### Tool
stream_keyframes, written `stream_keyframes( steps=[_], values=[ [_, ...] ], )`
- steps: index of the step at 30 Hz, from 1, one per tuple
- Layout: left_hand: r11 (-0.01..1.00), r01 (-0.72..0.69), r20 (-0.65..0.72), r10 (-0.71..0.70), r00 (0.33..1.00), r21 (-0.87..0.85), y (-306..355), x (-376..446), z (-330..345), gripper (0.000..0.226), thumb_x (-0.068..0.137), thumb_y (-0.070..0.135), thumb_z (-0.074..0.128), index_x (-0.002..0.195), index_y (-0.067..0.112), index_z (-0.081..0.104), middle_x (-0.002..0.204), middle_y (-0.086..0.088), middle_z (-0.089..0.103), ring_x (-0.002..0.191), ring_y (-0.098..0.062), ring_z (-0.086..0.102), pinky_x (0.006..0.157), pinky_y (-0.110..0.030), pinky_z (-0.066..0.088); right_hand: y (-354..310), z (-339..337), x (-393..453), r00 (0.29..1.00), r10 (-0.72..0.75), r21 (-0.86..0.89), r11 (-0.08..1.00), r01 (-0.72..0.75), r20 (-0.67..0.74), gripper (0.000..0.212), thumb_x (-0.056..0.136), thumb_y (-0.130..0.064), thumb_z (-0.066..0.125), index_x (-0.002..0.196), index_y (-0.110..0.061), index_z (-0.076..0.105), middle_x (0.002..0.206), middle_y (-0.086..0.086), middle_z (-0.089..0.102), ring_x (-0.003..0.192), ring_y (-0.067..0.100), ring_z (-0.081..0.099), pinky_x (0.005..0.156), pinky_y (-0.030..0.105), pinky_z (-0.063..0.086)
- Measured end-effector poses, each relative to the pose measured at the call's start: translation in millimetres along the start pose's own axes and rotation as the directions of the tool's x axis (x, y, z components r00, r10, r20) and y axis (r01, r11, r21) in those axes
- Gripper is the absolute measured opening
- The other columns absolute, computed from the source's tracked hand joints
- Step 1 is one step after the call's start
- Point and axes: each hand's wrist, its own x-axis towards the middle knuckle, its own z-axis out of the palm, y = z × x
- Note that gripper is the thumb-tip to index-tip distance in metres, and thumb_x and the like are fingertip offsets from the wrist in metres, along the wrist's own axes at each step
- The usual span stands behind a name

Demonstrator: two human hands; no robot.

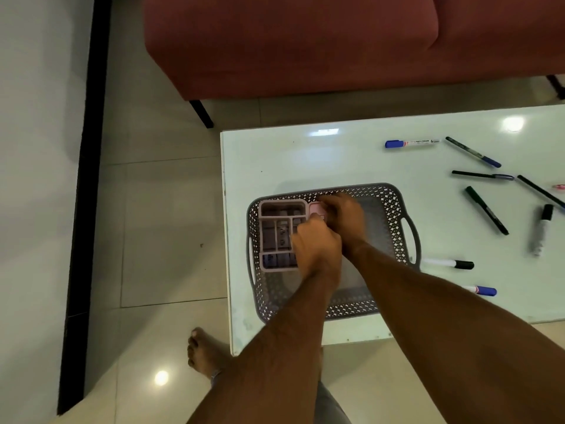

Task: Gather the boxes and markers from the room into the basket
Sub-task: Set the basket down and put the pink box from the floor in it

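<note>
head view, both hands' grip on pink box [316,207] in basket [394,206], marker [411,143] print unreadable

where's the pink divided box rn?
Head view: the pink divided box sits inside the grey basket, in its left half, on the glass table; both hands work at its right edge.
</note>
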Motion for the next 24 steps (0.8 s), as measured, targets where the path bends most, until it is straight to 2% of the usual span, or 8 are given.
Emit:
stream_keyframes(
  steps=[5,9,12,15,19,21,24],
  values=[
    [0.999,0.032,-0.017,-0.032,0.999,0.009,3,10,-4,0.023,0.1,0.013,0.05,0.118,0.009,0.064,0.104,-0.017,0.072,0.098,-0.034,0.071,0.085,-0.043,0.058,-5,1,5,0.998,-0.039,0.05,0.998,0.041,-0.05,0.022,0.091,-0.005,0.067,0.109,-0.008,0.08,0.102,0.016,0.074,0.095,0.036,0.068,0.078,0.043,0.057],
    [0.999,0.048,-0.034,-0.048,0.998,-0.005,7,14,-6,0.022,0.102,0.015,0.049,0.12,0.01,0.062,0.105,-0.016,0.073,0.099,-0.033,0.071,0.084,-0.042,0.056,-7,1,10,0.999,-0.025,0.065,0.998,0.028,-0.033,0.023,0.092,-0.004,0.07,0.113,-0.008,0.078,0.109,0.015,0.073,0.096,0.033,0.069,0.08,0.035,0.053],
    [0.999,0.044,-0.039,-0.044,0.998,-0.006,11,17,-9,0.021,0.102,0.018,0.049,0.117,0.011,0.062,0.105,-0.015,0.073,0.098,-0.031,0.071,0.082,-0.04,0.055,-7,-2,8,0.999,-0.018,0.073,0.997,0.021,-0.039,0.023,0.092,-0.008,0.07,0.114,-0.008,0.076,0.109,0.013,0.072,0.095,0.029,0.069,0.08,0.036,0.054],
    [0.996,0.023,-0.046,-0.027,0.999,-0.083,11,19,-13,0.024,0.103,0.023,0.049,0.114,0.012,0.067,0.102,-0.015,0.074,0.095,-0.032,0.071,0.08,-0.039,0.054,-12,-8,4,0.99,-0.009,0.044,0.999,0.016,-0.14,0.012,0.097,-0.014,0.067,0.103,-0.007,0.075,0.099,0.011,0.071,0.088,0.028,0.066,0.073,0.038,0.053],
    [0.985,-0.073,-0.084,0.061,0.995,-0.156,9,25,-25,0.025,0.103,0.027,0.049,0.107,0.013,0.07,0.098,-0.011,0.074,0.089,-0.027,0.071,0.075,-0.034,0.053,-29,-20,4,0.946,-0.013,0.002,1.0,0.014,-0.323,0.014,0.101,-0.016,0.063,0.096,-0.007,0.073,0.088,0.009,0.07,0.08,0.023,0.061,0.07,0.042,0.053],
    [0.965,-0.149,-0.125,0.125,0.984,-0.216,8,34,-38,0.024,0.103,0.025,0.051,0.114,0.014,0.069,0.106,-0.009,0.075,0.097,-0.025,0.072,0.08,-0.033,0.054,-42,-25,12,0.916,-0.036,-0.023,0.999,0.029,-0.4,0.016,0.102,-0.017,0.062,0.098,-0.006,0.073,0.088,0.01,0.07,0.081,0.025,0.062,0.07,0.045,0.054],
    [0.932,-0.251,-0.118,0.227,0.967,-0.262,3,62,-63,0.035,0.104,0.028,0.054,0.136,0.015,0.059,0.132,-0.006,0.068,0.119,-0.022,0.066,0.101,-0.034,0.052,-70,-27,29,0.879,-0.054,-0.018,0.998,0.052,-0.474,0.02,0.102,-0.022,0.061,0.103,-0.006,0.073,0.097,0.01,0.073,0.087,0.026,0.066,0.072,0.043,0.057]
  ],
)
